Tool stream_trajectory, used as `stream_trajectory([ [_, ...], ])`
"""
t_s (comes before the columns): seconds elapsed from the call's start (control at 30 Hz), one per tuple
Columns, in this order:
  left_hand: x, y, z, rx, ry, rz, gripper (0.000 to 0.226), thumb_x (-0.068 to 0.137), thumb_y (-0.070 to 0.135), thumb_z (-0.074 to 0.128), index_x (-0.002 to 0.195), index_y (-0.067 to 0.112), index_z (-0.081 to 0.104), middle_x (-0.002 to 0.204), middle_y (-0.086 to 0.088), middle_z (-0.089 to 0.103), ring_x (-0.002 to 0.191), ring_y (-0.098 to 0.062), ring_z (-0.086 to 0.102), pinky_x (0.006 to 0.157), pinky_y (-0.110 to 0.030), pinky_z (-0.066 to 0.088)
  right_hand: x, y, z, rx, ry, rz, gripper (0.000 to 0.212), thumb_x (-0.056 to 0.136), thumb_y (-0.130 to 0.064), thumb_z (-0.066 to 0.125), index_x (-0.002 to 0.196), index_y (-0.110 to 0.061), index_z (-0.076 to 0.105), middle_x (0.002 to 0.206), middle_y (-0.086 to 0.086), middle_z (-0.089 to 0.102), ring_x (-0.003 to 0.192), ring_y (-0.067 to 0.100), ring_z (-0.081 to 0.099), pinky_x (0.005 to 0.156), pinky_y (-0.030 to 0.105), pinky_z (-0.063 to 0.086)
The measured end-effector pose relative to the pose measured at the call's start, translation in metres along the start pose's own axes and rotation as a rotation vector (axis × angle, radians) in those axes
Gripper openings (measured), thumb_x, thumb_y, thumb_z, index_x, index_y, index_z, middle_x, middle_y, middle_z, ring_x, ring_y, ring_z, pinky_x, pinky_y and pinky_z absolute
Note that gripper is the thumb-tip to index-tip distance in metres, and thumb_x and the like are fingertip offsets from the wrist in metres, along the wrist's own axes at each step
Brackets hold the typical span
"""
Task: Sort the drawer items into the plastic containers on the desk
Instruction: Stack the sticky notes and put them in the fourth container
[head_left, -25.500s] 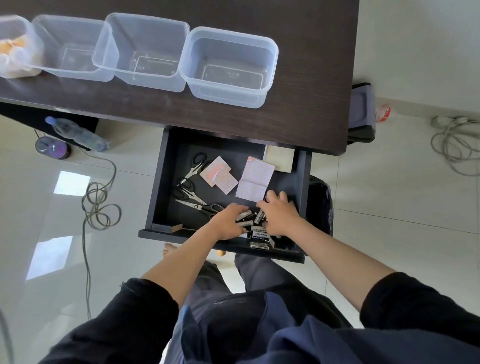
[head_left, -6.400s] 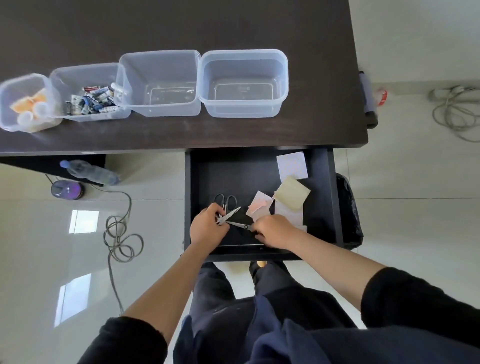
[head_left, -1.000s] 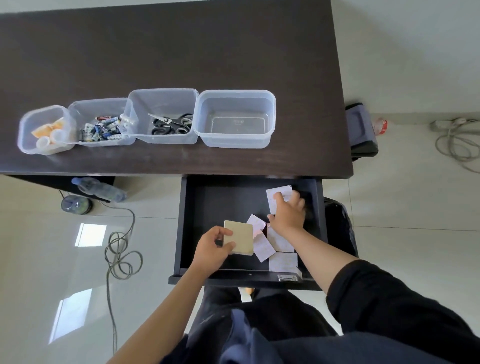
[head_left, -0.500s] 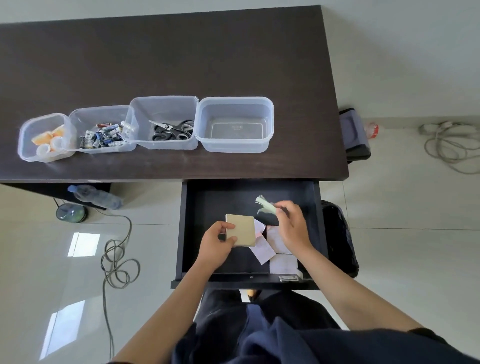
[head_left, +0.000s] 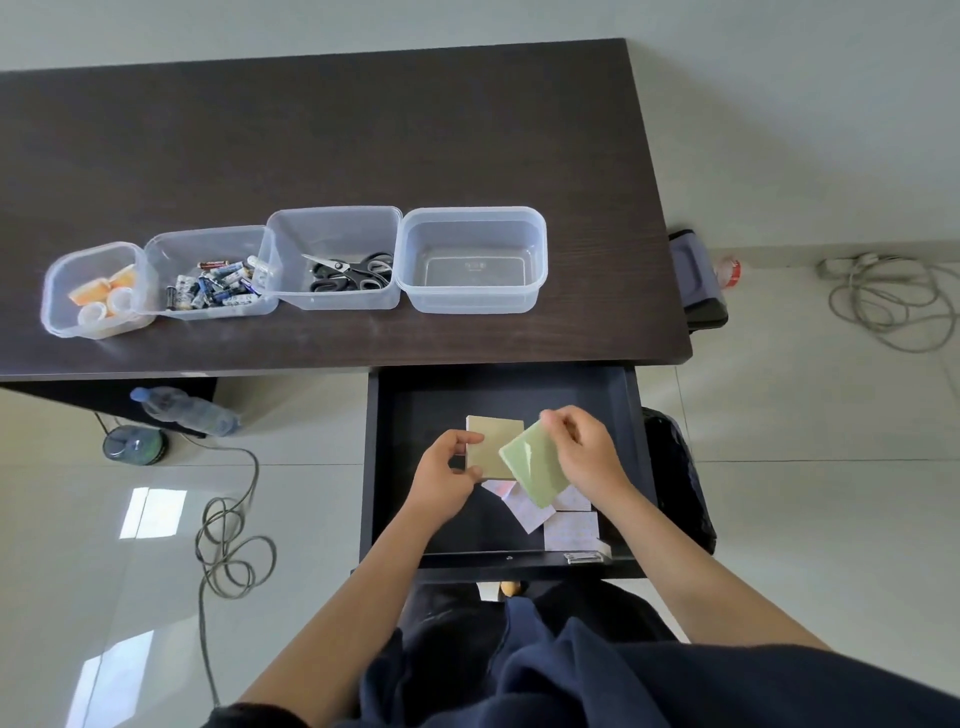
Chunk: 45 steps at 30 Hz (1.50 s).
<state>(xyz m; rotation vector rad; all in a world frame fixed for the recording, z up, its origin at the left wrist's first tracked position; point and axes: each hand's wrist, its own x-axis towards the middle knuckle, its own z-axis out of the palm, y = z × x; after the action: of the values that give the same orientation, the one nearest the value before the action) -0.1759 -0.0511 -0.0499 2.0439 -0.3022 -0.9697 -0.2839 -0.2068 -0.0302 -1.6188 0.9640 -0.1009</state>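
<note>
Head view — only 1 camera here. The left hand (head_left: 447, 475) has its grip closed on a tan square pad of sticky notes (head_left: 491, 449), thumb on top at the pad's left edge and fingers beneath. The right hand (head_left: 584, 454) pinches the upper corner of a pale green glossy square pad (head_left: 535, 470), which tilts down and overlaps the tan pad's right edge just beside the left grip. Both pads are lifted above the floor of the open dark drawer (head_left: 415, 415).

Below and right of the 2 grips, several white and pinkish patterned paper squares (head_left: 569, 530) lie loose on the drawer floor, partly overlapping each other. Well beyond the grips, on the dark wooden surface (head_left: 363, 130), stand 4 clear plastic containers in a row. Counted outward from the right grip: an empty clear rectangular container (head_left: 472, 228), a container of black-handled scissors (head_left: 348, 273), one of small batteries (head_left: 213, 291), and one of orange and white tape rolls (head_left: 101, 301).

The step in hand looks like gathering the paper pads for the empty container. To do it well — square the green pad flat onto the tan one so the left grip can clamp both as 1 stack, freeing the right hand to sweep up the loose squares. Pinching only a corner risks the glossy pad slipping or fanning, so a fuller hold across the edge would serve better before carrying anything up to the surface.
</note>
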Motion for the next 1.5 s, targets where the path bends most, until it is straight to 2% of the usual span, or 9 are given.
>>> stream_trajectory([
  [0.07,0.000,0.001,-0.003,-0.016,-0.036,0.002,0.040,0.084,-0.006,0.061,0.111,0.023,0.056,0.107,0.002,0.057,0.091,-0.010,0.059,0.073,-0.020,0.055,0.004,-0.002,0.000,-0.059,-0.126,0.004,0.020,0.086,-0.033,0.066,0.096,-0.018,0.062,0.090,-0.006,0.067,0.080,0.007,0.064,0.068,0.024,0.049],
  [0.17,-0.001,0.004,-0.006,-0.022,-0.070,0.010,0.041,0.085,-0.008,0.059,0.114,0.021,0.058,0.103,0.009,0.058,0.094,-0.007,0.060,0.071,-0.017,0.054,0.009,-0.002,-0.002,-0.030,-0.208,0.031,0.045,0.070,-0.025,0.082,0.109,-0.022,0.058,0.100,-0.004,0.067,0.089,0.010,0.066,0.072,0.027,0.055],
  [0.33,-0.006,0.011,-0.013,-0.128,-0.096,0.004,0.042,0.086,-0.012,0.054,0.118,0.017,0.056,0.101,0.009,0.060,0.091,-0.005,0.062,0.063,-0.010,0.052,0.013,-0.001,0.005,0.212,0.006,0.084,0.056,0.066,-0.007,0.084,0.113,-0.017,0.057,0.104,0.003,0.069,0.094,0.016,0.067,0.072,0.030,0.057],
  [0.47,-0.008,0.014,-0.018,-0.216,-0.152,0.018,0.050,0.084,-0.015,0.053,0.119,0.020,0.054,0.107,0.004,0.062,0.102,-0.020,0.065,0.073,-0.021,0.057,0.013,-0.001,0.016,0.362,0.088,0.090,0.050,0.071,0.001,0.078,0.115,-0.013,0.060,0.103,0.006,0.071,0.091,0.017,0.069,0.075,0.032,0.057],
  [0.77,-0.013,0.018,-0.024,-0.288,-0.186,0.020,0.063,0.080,-0.017,0.055,0.118,0.032,0.052,0.112,-0.009,0.062,0.102,-0.023,0.064,0.072,-0.023,0.055,0.004,0.009,0.035,0.276,0.016,0.140,0.045,0.077,-0.020,0.077,0.115,-0.027,0.054,0.110,-0.012,0.057,0.110,0.014,0.057,0.087,0.044,0.056],
  [1.03,-0.017,0.021,-0.027,-0.289,-0.229,-0.011,0.079,0.079,-0.018,0.056,0.132,0.038,0.041,0.115,-0.008,0.061,0.104,-0.026,0.065,0.080,-0.033,0.059,-0.007,0.010,0.035,0.232,-0.054,0.110,0.048,0.081,-0.022,0.074,0.120,-0.034,0.046,0.113,0.002,0.061,0.102,0.019,0.062,0.067,0.032,0.060],
  [1.17,-0.019,0.022,-0.028,-0.330,-0.219,-0.055,0.063,0.084,-0.012,0.049,0.120,0.040,0.053,0.113,-0.007,0.062,0.100,-0.026,0.067,0.079,-0.030,0.057,-0.009,0.011,0.039,0.167,-0.064,0.059,0.053,0.081,-0.028,0.074,0.125,-0.033,0.045,0.114,0.001,0.060,0.101,0.020,0.062,0.056,0.024,0.056],
  [1.3,-0.022,0.021,-0.021,-0.308,-0.070,-0.072,0.018,0.095,0.024,0.054,0.109,0.034,0.060,0.108,0.002,0.060,0.097,-0.022,0.066,0.079,-0.029,0.058,-0.011,0.013,0.042,0.160,-0.100,0.062,0.058,0.080,-0.029,0.075,0.129,-0.030,0.043,0.109,0.006,0.061,0.093,0.031,0.066,0.048,0.017,0.050],
  [1.5,-0.025,0.012,-0.016,-0.241,-0.043,-0.077,0.037,0.086,0.007,0.067,0.114,0.028,0.056,0.099,0.006,0.061,0.097,-0.017,0.062,0.073,-0.022,0.057,-0.013,0.021,0.040,0.185,-0.166,0.089,0.054,0.085,-0.022,0.070,0.131,-0.029,0.045,0.113,0.009,0.059,0.094,0.029,0.066,0.056,0.025,0.057],
])
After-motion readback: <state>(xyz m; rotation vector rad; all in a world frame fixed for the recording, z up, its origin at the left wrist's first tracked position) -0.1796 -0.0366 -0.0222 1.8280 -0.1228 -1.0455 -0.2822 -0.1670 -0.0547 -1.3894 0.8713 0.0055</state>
